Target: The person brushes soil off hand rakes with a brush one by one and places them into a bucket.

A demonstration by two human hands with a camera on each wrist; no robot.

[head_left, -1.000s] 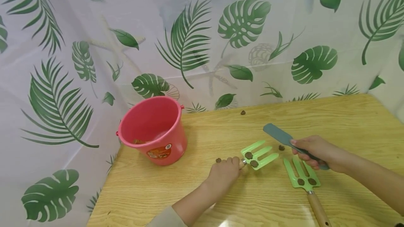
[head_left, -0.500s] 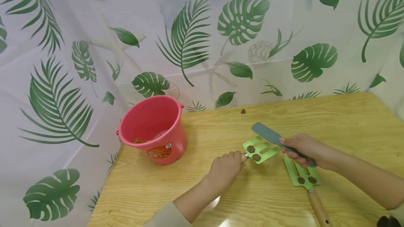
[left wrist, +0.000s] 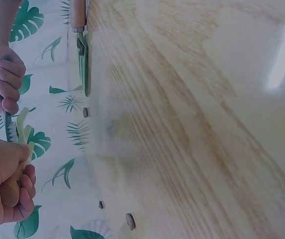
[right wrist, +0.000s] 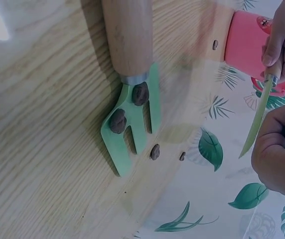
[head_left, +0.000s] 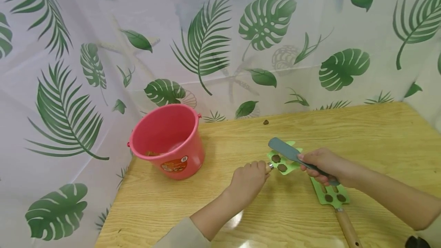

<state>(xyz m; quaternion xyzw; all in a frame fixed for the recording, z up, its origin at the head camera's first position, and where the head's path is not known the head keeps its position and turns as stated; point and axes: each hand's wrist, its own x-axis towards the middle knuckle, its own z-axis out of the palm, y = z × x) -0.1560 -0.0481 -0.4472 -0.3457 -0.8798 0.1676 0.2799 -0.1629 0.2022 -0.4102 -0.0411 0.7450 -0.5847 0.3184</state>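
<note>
In the head view my left hand [head_left: 249,181] grips the wooden handle of a green garden hand fork [head_left: 291,166], held above the table. Two brown mud-like lumps [head_left: 282,168] sit on the fork's head near the neck. My right hand [head_left: 325,163] holds a grey-blue brush [head_left: 284,149] by its handle, and the brush head covers part of the tines. White bristles [left wrist: 13,132] show in the left wrist view, facing the tines and seemingly against them. A second green fork [right wrist: 140,132] lies on the table below my right hand, with two brown lumps on it.
A pink bucket [head_left: 196,156] stands at the table's left back, something brownish inside it. A small brown lump [head_left: 266,122] lies near the back edge of the wooden table [head_left: 165,206]. Leaf-printed sheeting [head_left: 213,49] rises behind. A dark object [head_left: 417,242] shows at bottom right.
My right hand has moved left, bringing the brush over the held fork's tines. My left hand has lifted the fork slightly up and to the right. The second fork stays put.
</note>
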